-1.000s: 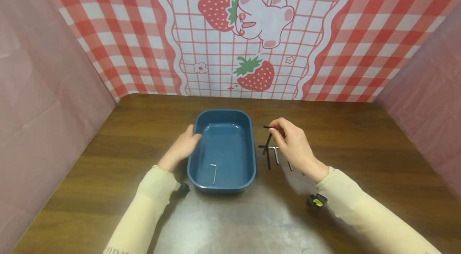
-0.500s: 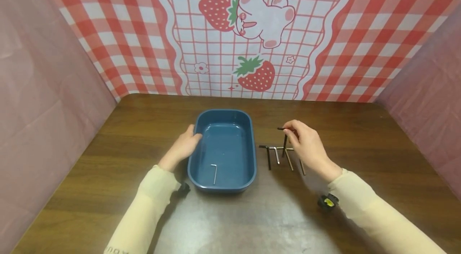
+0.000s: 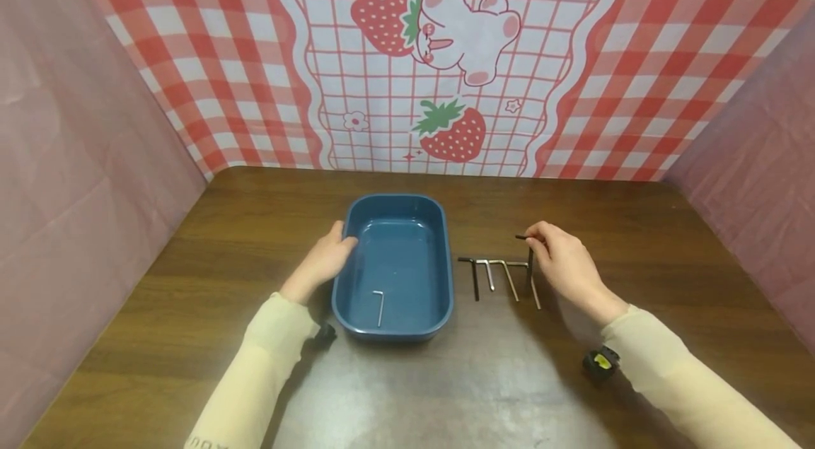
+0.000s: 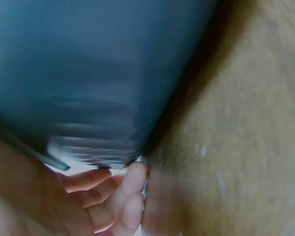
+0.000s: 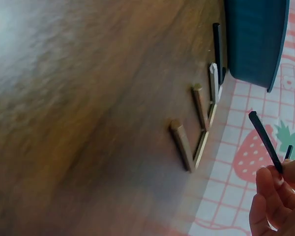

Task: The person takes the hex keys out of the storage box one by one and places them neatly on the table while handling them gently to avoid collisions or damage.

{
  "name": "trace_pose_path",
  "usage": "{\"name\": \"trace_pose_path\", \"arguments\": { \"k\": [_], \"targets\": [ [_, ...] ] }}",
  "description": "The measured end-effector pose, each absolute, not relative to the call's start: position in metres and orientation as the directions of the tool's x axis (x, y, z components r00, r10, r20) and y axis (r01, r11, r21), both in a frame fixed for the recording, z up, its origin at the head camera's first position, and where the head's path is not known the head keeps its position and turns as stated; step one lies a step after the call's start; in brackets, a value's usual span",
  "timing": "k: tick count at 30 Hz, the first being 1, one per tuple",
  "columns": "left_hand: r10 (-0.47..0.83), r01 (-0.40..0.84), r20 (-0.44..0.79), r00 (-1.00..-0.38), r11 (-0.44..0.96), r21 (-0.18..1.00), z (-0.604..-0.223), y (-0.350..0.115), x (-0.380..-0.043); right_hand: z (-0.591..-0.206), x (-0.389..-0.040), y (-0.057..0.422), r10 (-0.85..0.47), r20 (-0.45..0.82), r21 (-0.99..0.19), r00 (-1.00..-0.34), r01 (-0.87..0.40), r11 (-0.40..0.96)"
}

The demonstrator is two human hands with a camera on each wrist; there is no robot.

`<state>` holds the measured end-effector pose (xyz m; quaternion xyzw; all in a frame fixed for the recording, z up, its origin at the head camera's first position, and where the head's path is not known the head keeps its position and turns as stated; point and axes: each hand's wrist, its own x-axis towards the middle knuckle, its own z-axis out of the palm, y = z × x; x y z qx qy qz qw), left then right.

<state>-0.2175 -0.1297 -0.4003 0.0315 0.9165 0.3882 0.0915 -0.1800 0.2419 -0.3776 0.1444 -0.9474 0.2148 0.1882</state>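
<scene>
A blue rectangular tray point(image 3: 448, 272) stands mid-table. My left hand point(image 3: 322, 259) holds its left rim, thumb over the edge and fingers against the outer wall point(image 4: 88, 88). One silver hex key point(image 3: 380, 309) lies inside the tray near its front. To the tray's right, my right hand point(image 3: 563, 266) pinches a black hex key point(image 5: 265, 140) near its bend. Its long arm points downward, above the right end of a row on the table: a black hex key point(image 3: 475, 281), a silver one, a bronze hex key point(image 3: 512, 283) and another bronze hex key point(image 5: 182, 145).
The wooden table point(image 3: 407, 392) reaches back to a red-and-white checked cloth point(image 3: 229, 60) with strawberry prints. Pink fabric point(image 3: 83, 152) hangs at the left, and more pink fabric point(image 3: 758, 173) hangs at the right.
My right hand has moved rightward with the black hex key, from beside the tray along the row to its right end. The left hand and the tray have stayed put.
</scene>
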Motion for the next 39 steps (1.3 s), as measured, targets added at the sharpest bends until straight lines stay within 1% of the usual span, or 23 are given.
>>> {"name": "trace_pose_path", "arguments": {
  "k": [6, 11, 18, 24, 30, 39],
  "targets": [
    [0.135, -0.004, -0.136, -0.981, 0.697, 0.717, -0.401, -0.130, -0.218, -0.382, -0.177, 0.253, -0.196, 0.390, -0.329, -0.900, -0.335, 0.883],
    [0.134, -0.001, -0.133, -0.982, 0.702, 0.713, -0.400, -0.129, -0.218, -0.386, -0.175, 0.260, -0.199, 0.341, -0.319, -0.919, -0.312, 0.895],
    [0.136, -0.009, -0.143, -0.980, 0.695, 0.719, -0.401, -0.129, -0.219, -0.388, -0.174, 0.267, -0.211, 0.302, -0.316, -0.930, -0.306, 0.898],
    [0.135, 0.001, -0.131, -0.982, 0.699, 0.715, -0.400, -0.129, -0.218, -0.391, -0.175, 0.274, -0.208, 0.252, -0.290, -0.945, -0.279, 0.915],
    [0.135, -0.012, -0.147, -0.980, 0.692, 0.722, -0.401, -0.130, -0.218, -0.393, -0.174, 0.277, -0.198, 0.182, -0.293, -0.963, -0.245, 0.924],
    [0.130, -0.013, -0.141, -0.981, 0.691, 0.723, -0.402, -0.130, -0.218, -0.396, -0.177, 0.276, -0.171, 0.129, -0.261, -0.977, -0.199, 0.945]
  ]
}}
